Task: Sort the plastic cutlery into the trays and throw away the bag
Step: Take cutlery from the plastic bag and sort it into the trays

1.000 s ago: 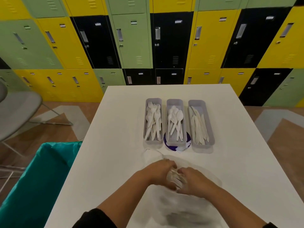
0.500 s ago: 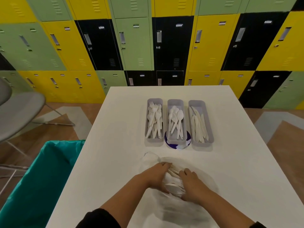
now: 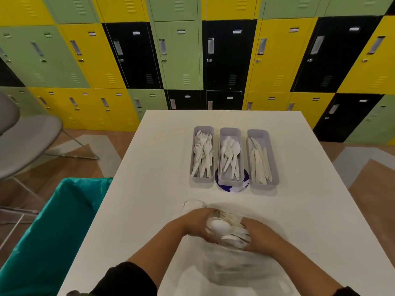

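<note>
A clear plastic bag [image 3: 235, 268] lies on the white table [image 3: 149, 189] in front of me. At its far end sits a bundle of white plastic cutlery [image 3: 226, 229], spoons showing on top. My left hand [image 3: 196, 225] grips the bundle from the left and my right hand [image 3: 260, 236] grips it from the right. Further back stand three grey trays side by side: the fork tray [image 3: 202, 131], the spoon tray [image 3: 230, 131] and the knife tray [image 3: 257, 133].
A bin lined with a teal bag [image 3: 49, 227] stands at the table's left edge. A grey chair [image 3: 23, 142] is at far left. A blue-and-white round mark [image 3: 233, 188] shows under the spoon tray. Coloured lockers [image 3: 179, 54] fill the back wall.
Both hands have stayed on the cutlery bundle, shifting their grip; more spoons now show between them. The view has drifted slightly downward.
</note>
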`<state>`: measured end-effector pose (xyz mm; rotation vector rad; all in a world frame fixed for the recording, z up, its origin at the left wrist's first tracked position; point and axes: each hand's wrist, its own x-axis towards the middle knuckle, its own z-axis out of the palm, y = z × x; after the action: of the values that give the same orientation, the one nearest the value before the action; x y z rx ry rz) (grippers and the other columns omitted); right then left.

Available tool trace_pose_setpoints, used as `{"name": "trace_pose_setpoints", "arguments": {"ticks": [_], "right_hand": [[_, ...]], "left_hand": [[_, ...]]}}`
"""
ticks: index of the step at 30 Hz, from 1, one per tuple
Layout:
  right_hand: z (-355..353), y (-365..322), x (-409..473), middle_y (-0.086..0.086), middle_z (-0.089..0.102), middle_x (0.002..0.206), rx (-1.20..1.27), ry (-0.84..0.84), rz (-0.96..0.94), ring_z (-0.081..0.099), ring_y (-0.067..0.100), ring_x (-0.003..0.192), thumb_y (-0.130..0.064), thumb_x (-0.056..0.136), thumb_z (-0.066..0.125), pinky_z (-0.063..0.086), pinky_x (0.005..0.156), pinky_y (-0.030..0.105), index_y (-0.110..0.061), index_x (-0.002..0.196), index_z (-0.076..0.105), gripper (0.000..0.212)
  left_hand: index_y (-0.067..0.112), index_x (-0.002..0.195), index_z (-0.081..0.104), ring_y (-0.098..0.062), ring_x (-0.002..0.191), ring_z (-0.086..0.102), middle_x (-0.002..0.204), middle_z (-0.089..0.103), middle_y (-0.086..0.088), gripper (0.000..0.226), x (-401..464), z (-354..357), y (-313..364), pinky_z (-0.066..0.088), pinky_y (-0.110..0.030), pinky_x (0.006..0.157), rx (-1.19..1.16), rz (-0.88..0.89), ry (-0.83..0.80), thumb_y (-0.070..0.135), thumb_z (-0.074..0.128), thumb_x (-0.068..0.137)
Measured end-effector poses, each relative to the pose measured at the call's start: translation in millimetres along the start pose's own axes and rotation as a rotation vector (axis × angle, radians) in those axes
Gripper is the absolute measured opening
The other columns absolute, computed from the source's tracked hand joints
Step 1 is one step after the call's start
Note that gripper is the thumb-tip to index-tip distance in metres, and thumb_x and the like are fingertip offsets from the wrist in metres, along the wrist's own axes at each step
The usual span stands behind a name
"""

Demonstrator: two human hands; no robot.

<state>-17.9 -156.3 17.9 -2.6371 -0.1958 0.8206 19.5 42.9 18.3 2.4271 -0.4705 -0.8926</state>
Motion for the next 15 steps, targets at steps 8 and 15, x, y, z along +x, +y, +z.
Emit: {"name": "trace_pose_setpoints", "arguments": {"ticks": [8, 15], "right_hand": [[-25.8, 7.6, -2.9, -0.002, 0.057, 0.094, 0.161, 0.001, -0.008, 0.052, 0.015, 0.084, -0.033, 0.073, 0.075, 0.038, 0.066, 0.020, -0.018, 0.095, 0.052, 0.035], [-37.6, 2.7, -6.8, -0.005, 0.068, 0.099, 0.448, 0.092, -0.027, 0.063, 0.011, 0.089, -0.026, 0.067, 0.081, 0.046, 0.072, 0.018, -0.021, 0.105, 0.062, 0.043]], "left_hand": [[0.023, 0.138, 0.041, -0.019, 0.128, 0.044, 0.140, 0.048, 0.002, 0.073, 0.9, -4.6, 0.6, 0.034, -0.026, 0.103, -0.106, -0.011, -0.012, 0.028, 0.078, 0.074], [0.020, 0.135, 0.045, -0.015, 0.121, 0.049, 0.134, 0.052, 0.003, 0.066, 3.0, -9.4, 17.8, 0.040, -0.022, 0.098, -0.298, 0.036, -0.072, 0.027, 0.076, 0.077]]}}
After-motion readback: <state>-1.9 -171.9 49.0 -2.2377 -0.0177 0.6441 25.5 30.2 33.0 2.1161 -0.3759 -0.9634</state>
